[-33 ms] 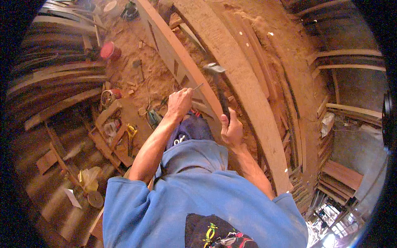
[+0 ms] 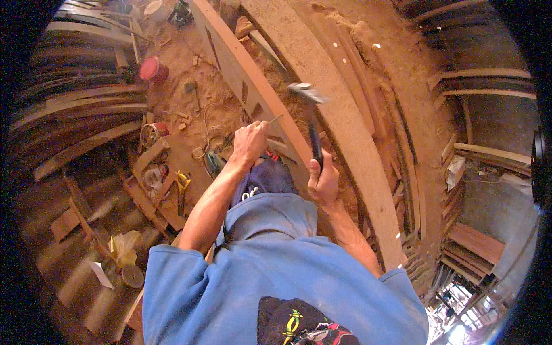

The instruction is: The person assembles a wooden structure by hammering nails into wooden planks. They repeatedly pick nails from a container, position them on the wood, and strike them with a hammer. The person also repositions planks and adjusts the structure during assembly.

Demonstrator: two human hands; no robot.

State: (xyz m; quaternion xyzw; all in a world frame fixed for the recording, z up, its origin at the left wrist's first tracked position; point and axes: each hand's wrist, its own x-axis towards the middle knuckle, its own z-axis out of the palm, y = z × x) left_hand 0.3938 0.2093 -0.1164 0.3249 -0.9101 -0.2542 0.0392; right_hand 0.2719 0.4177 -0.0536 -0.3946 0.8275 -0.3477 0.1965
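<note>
My right hand [image 2: 324, 181] is wrapped around the black handle of a hammer [image 2: 315, 144]. The hammer's metal head is raised over the gap between two timbers and smeared by motion. My left hand [image 2: 250, 142] is closed on a thin metal rod [image 2: 276, 119]; its tip reaches the top edge of a long wooden beam [image 2: 253, 63]. I cannot tell whether the rod is a nail or a chisel. Rectangular cut-outs show along the beam's left side, and its near end runs between my hands. The hammer head is apart from the rod.
A wide curved plank [image 2: 345, 121] lies right of the beam. Sawdust and offcuts cover the ground. At left are a red bucket [image 2: 150, 69], a mallet-like tool [image 2: 191, 89], a green power tool [image 2: 214, 164] with a cord, a yellow-handled saw [image 2: 183, 183] and stacked boards [image 2: 86, 109].
The hammer head has swung slightly to the right, and its handle has tilted with it. My left hand and the rod stay in nearly the same place.
</note>
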